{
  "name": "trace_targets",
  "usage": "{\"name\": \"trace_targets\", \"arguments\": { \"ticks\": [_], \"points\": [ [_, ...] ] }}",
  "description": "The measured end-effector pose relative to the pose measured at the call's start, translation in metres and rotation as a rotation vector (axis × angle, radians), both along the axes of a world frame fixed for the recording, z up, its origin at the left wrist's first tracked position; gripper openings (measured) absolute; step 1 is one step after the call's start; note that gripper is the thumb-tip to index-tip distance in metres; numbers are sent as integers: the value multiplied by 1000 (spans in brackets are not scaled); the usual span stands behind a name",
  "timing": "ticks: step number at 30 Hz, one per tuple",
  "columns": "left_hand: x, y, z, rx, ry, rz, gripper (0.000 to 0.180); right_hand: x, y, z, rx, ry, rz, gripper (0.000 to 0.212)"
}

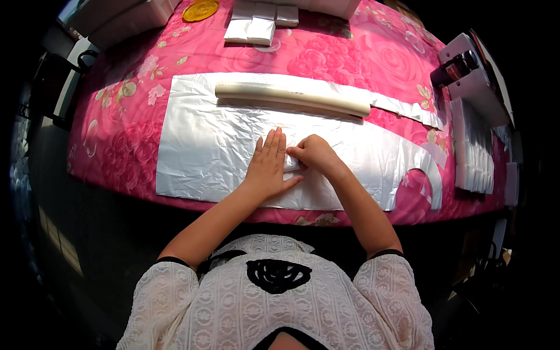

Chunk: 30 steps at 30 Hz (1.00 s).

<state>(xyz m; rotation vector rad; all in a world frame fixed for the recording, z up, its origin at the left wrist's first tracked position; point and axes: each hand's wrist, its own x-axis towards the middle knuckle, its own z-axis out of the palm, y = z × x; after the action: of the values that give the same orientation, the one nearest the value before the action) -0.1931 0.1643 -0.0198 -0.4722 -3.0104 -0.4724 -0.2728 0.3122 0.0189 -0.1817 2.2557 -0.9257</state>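
Observation:
A white plastic carrier bag [204,140] with cut-out handles lies spread on the table, creased over much of its left part. My left hand [269,166] rests on it, palm down with the fingers stretched out. Just right of those fingers, my right hand [315,154] is closed in a pinch at the bag's surface; a small fold shows beneath it, and what the fingertips grip is mostly hidden. Beyond both hands a long cream tube [291,98] lies across the bag, its right end nearer me.
A pink rose-patterned tablecloth [125,157] covers the table. At the back are folded white packets [251,29], a yellow disc [200,10] and a pale bin [125,23]. On the right stand a dark bottle [454,70] and a stack of white bags [473,146].

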Motion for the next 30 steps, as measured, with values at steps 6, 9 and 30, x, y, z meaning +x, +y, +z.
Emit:
{"name": "trace_targets", "arguments": {
  "ticks": [6,9,30],
  "points": [
    [-1,1,6,-38,-128,13,111,31,3,11,230,422,79,31],
    [3,-5,-7,43,22,22,113,33,12,24,407,439,170,32],
    [146,-86,28,721,-664,503,12,139,-75,-12,-305,673,707,29]
  ]
}}
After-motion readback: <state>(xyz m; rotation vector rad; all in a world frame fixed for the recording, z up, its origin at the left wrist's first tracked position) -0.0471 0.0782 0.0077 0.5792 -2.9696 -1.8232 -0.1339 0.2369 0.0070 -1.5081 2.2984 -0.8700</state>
